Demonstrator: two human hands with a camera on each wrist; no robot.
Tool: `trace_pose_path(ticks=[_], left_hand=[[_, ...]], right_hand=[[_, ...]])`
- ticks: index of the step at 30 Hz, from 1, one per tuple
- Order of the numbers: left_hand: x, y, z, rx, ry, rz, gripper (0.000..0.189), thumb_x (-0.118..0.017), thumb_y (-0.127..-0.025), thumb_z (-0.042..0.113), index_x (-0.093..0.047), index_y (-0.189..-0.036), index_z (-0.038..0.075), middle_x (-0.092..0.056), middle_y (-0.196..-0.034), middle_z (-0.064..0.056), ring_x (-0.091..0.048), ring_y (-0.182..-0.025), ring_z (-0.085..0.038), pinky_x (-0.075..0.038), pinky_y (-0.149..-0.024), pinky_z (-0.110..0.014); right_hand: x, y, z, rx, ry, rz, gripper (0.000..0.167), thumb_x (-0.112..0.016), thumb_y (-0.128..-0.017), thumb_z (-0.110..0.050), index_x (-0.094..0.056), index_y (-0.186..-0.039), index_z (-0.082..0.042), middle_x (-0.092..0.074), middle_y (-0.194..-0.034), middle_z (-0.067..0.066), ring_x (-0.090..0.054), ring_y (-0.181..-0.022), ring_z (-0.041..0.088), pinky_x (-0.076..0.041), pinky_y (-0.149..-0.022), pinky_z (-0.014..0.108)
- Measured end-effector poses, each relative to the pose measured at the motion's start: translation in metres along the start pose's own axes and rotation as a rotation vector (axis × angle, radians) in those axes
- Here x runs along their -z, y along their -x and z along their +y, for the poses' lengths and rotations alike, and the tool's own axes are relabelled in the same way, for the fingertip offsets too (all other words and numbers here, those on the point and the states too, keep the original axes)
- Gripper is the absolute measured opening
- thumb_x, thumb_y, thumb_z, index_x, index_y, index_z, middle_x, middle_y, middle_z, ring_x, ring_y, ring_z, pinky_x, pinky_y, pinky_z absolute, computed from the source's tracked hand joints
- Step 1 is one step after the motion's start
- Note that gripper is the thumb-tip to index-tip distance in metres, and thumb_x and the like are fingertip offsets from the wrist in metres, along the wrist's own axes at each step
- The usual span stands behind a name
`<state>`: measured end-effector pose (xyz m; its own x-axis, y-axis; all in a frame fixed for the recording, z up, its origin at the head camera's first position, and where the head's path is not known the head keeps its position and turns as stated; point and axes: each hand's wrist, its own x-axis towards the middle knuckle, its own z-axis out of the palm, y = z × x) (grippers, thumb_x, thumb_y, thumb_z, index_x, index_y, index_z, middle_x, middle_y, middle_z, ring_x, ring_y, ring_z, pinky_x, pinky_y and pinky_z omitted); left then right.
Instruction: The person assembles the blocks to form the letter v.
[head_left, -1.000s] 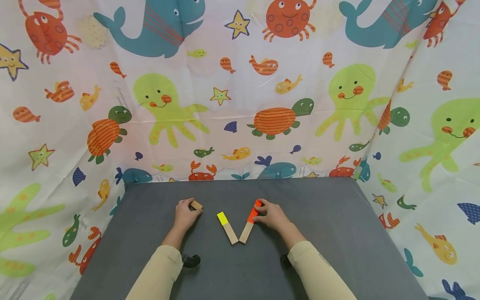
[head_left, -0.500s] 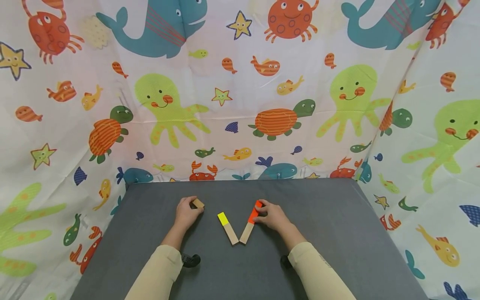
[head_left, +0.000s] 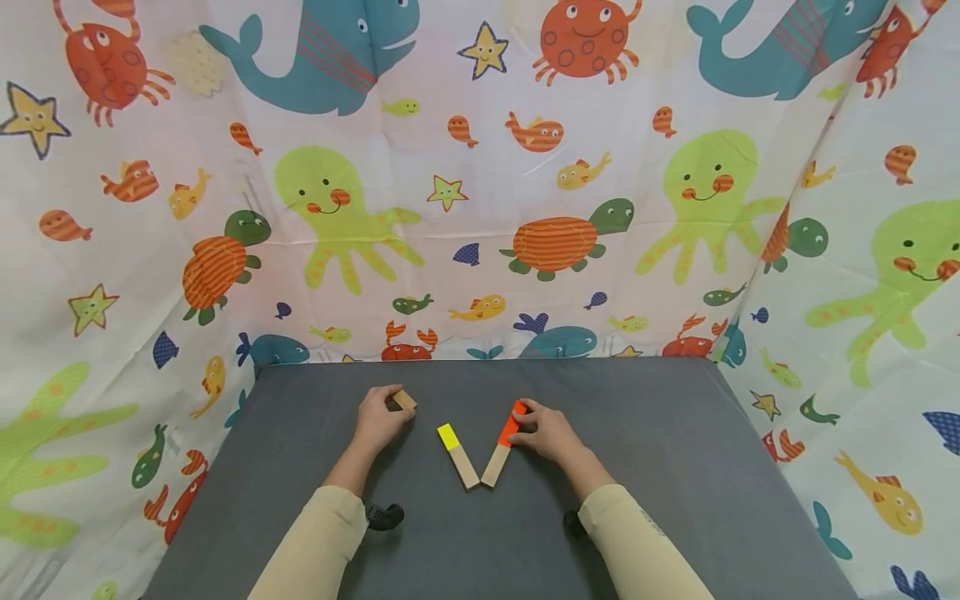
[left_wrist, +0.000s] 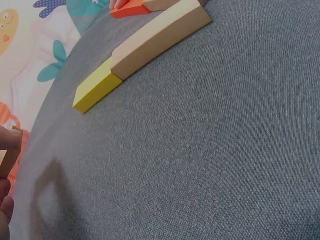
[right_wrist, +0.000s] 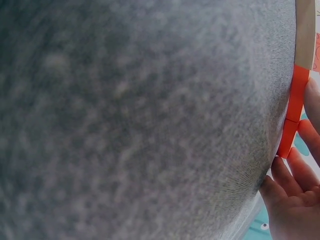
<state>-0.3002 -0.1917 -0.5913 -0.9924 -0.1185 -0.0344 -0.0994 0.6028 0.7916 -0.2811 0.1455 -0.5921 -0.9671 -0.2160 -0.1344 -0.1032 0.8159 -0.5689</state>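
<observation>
Thumb and fingers of my left hand (head_left: 377, 421) pinch a small plain wooden block (head_left: 404, 400), its shadow on the grey cloth in the left wrist view. To its right, a yellow block (head_left: 448, 436) sits end to end with a longer plain wooden block (head_left: 464, 467). My right hand (head_left: 551, 433) grips the orange blocks (head_left: 512, 423) between thumb and fingers. A seam between two orange pieces (right_wrist: 288, 137) shows in the right wrist view. Another plain wooden block (head_left: 496, 465) continues that row, and the two rows form a V whose point faces me.
A grey cloth (head_left: 637, 517) covers the table. Behind and on both sides hangs a white curtain (head_left: 480, 275) printed with sea animals, meeting the table's far edge. Black wrist straps (head_left: 385, 517) stick out below the sleeves.
My left hand has moved slightly away from me and to the right, with the small wooden block in it. The right hand and the V of blocks stay in place.
</observation>
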Motion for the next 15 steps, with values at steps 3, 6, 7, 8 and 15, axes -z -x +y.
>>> trace_pose_path(ticks=[3,6,7,8,15], left_hand=[[-0.0003,0.0021,0.0046,-0.005,-0.006,-0.007,0.059,-0.079,-0.086,0.019,-0.058,-0.140,0.006,-0.051,-0.138,-0.017,-0.051,-0.120,-0.033,-0.046,-0.105,-0.051],[-0.0013,0.0044,0.0078,-0.010,-0.012,-0.013,0.059,-0.079,-0.085,0.018,-0.058,-0.140,0.006,-0.052,-0.138,-0.018,-0.052,-0.120,-0.034,-0.046,-0.105,-0.052],[-0.0017,0.0050,0.0084,-0.010,-0.012,-0.015,0.059,-0.079,-0.085,0.018,-0.058,-0.140,0.006,-0.052,-0.138,-0.018,-0.052,-0.120,-0.034,-0.046,-0.105,-0.052],[-0.0024,0.0053,0.0086,-0.010,-0.010,-0.017,0.059,-0.079,-0.085,0.018,-0.058,-0.140,0.006,-0.052,-0.137,-0.018,-0.052,-0.120,-0.033,-0.046,-0.105,-0.052],[-0.0052,0.0062,0.0097,-0.006,-0.007,-0.025,0.059,-0.079,-0.085,0.017,-0.059,-0.139,0.006,-0.053,-0.137,-0.017,-0.052,-0.120,-0.033,-0.046,-0.105,-0.052]], right_hand=[[-0.0006,-0.0003,0.0006,-0.001,-0.001,-0.002,0.057,-0.080,-0.085,-0.040,-0.065,-0.136,-0.020,-0.043,-0.159,0.001,-0.039,-0.144,0.040,-0.035,-0.114,0.055],[-0.0012,-0.0002,0.0010,0.003,0.005,0.000,0.057,-0.080,-0.085,-0.040,-0.065,-0.135,-0.019,-0.043,-0.158,0.001,-0.040,-0.144,0.040,-0.036,-0.114,0.055],[-0.0015,-0.0003,0.0013,0.005,0.008,0.000,0.056,-0.080,-0.085,-0.040,-0.065,-0.135,-0.019,-0.044,-0.158,0.001,-0.040,-0.144,0.040,-0.035,-0.114,0.055],[-0.0015,-0.0003,0.0016,0.006,0.010,0.000,0.056,-0.080,-0.085,-0.040,-0.065,-0.135,-0.019,-0.044,-0.158,0.002,-0.040,-0.144,0.041,-0.035,-0.114,0.055],[-0.0009,0.0002,0.0014,0.028,0.022,0.011,0.056,-0.080,-0.085,-0.039,-0.066,-0.134,-0.017,-0.045,-0.157,0.004,-0.041,-0.142,0.043,-0.035,-0.114,0.056]])
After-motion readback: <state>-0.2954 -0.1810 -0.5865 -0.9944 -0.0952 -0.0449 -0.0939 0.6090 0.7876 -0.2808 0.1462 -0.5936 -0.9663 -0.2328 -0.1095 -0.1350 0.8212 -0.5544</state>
